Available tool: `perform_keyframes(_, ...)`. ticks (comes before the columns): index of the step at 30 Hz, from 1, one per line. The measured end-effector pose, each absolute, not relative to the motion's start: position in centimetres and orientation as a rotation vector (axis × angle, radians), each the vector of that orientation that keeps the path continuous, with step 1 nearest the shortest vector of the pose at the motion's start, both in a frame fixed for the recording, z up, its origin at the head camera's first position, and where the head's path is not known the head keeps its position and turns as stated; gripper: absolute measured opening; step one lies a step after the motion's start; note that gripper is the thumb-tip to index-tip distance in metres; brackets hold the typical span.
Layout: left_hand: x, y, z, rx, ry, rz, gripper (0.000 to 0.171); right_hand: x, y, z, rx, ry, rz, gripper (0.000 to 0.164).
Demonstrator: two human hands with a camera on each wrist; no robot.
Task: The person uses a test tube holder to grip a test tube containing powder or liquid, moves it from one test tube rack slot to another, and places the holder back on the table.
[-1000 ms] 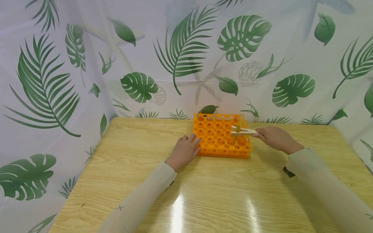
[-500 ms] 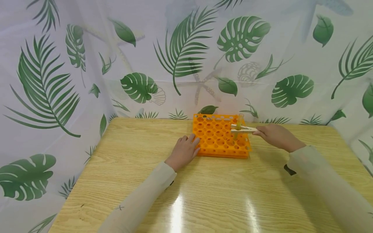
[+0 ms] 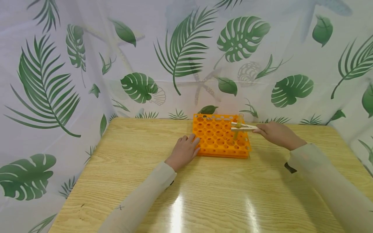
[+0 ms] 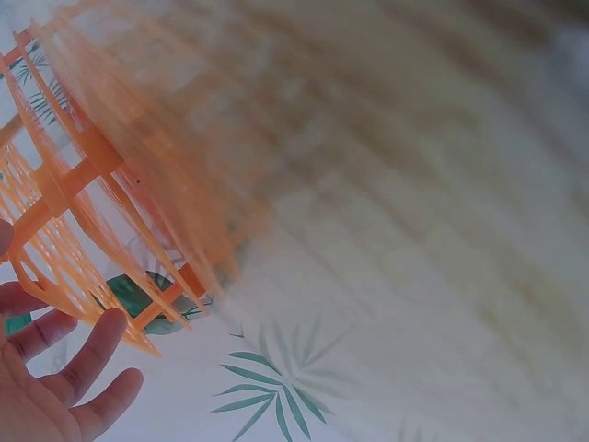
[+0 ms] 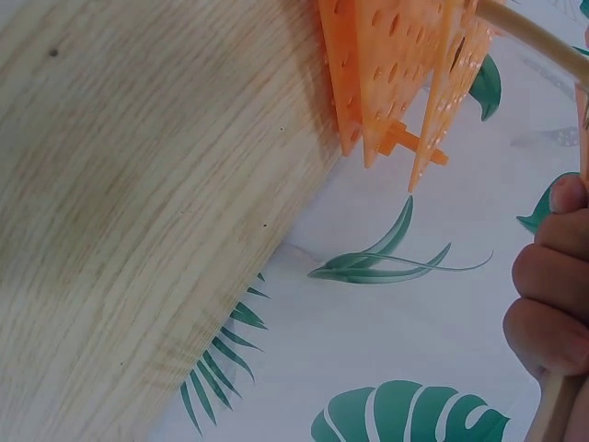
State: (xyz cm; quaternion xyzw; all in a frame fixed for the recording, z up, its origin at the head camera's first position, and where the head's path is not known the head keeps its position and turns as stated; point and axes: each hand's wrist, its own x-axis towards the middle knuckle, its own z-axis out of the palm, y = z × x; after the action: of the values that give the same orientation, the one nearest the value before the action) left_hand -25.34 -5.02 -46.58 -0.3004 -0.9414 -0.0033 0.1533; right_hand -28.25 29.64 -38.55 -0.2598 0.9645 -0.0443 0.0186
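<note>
An orange test tube rack (image 3: 214, 136) with rows of round holes stands near the table's back edge. My left hand (image 3: 183, 152) rests against its left end, and in the left wrist view the fingers (image 4: 92, 359) are loosely extended there. With my right hand (image 3: 278, 135) I grip the handle of a wooden test tube clamp (image 3: 247, 128). Its two arms lie around a glass test tube (image 3: 240, 118) with yellowish contents. That tube is nearly upright at the rack's right side; its lower end shows over the holes, and I cannot tell how deep it sits.
A pale wood-grain table (image 3: 140, 152) lies under both arms. Behind it hangs a white cloth (image 3: 186, 64) printed with green leaves, close behind the rack. Two bright reflections mark the table's front.
My right hand and the wooden clamp have moved slightly upward, while the test tube looks nearly in place. My left hand and the rack have barely shifted.
</note>
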Motion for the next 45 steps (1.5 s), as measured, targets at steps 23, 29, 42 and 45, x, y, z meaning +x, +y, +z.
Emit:
perform_keyframes(23,-25.2,-5.0,-46.5,-0.865,-2.713,-0.035,0.024,-28.0,29.5,-37.3,-0.810,2.997,-0.146,0.039)
perform_keyframes(29,-25.3,-5.0,-46.7,-0.866,-2.709,-0.024,0.025,-28.0,29.4,-36.8,-0.817,3.010,-0.130,0.034)
perform_keyframes(42,-25.5,-5.1,-47.1,-0.866,-2.653,0.012,0.025,-28.0,29.4,-36.0,-0.815,3.022,-0.124,0.038)
perform_keyframes(45,-25.5,-5.1,-47.2,-0.868,-2.636,0.005,0.025,-28.1,29.4,-35.8,-0.814,3.029,-0.124,0.040)
